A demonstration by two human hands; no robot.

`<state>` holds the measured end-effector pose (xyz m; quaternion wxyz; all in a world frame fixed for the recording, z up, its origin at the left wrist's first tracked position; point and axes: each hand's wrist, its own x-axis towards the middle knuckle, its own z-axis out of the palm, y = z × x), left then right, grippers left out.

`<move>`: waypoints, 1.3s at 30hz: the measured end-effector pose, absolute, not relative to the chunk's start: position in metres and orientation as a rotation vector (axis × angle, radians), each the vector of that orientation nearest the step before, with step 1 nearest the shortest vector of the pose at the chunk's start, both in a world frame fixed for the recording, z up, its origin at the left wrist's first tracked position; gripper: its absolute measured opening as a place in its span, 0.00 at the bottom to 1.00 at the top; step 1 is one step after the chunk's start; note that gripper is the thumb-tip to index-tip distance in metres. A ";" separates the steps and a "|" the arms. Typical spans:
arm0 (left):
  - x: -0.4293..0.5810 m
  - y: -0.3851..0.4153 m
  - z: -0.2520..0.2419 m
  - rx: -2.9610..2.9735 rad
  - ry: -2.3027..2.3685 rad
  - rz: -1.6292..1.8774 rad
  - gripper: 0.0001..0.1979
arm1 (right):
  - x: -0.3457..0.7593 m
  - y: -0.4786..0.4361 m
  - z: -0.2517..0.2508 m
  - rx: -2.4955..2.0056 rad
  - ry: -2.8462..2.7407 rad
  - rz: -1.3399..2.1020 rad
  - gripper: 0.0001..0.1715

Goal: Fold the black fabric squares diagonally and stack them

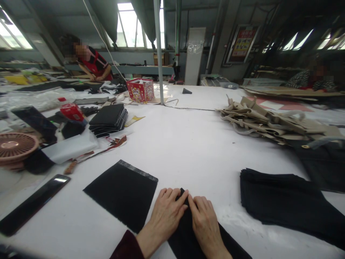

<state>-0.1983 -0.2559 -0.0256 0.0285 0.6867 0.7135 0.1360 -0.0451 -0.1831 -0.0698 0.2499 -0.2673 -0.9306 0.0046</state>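
Pressing cloth flat at near tabletop edge with left hand and right hand; grip wide, fingers flat, nothing clasped. Probably best: even pressure, fingertips together along the fold.

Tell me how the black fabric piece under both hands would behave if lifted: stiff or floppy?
Probably floppy: the black fabric piece lies flat beneath the left hand and right hand. Likely light, being thin. It may slide easily on the smooth white table.
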 end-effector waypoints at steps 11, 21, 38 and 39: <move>-0.199 -0.254 -0.029 2.089 2.212 0.436 0.20 | -0.045 -0.184 -0.068 -0.731 -2.537 0.015 0.22; -0.199 -0.254 -0.031 2.089 2.211 0.454 0.20 | -0.046 -0.184 -0.067 -0.733 -2.542 0.015 0.21; -0.217 -0.253 -0.011 2.274 2.272 0.429 0.22 | -0.049 -0.185 -0.061 -0.748 -2.513 -0.045 0.21; -0.215 -0.254 -0.010 2.313 2.213 0.405 0.22 | -0.049 -0.185 -0.060 -0.760 -2.518 -0.030 0.21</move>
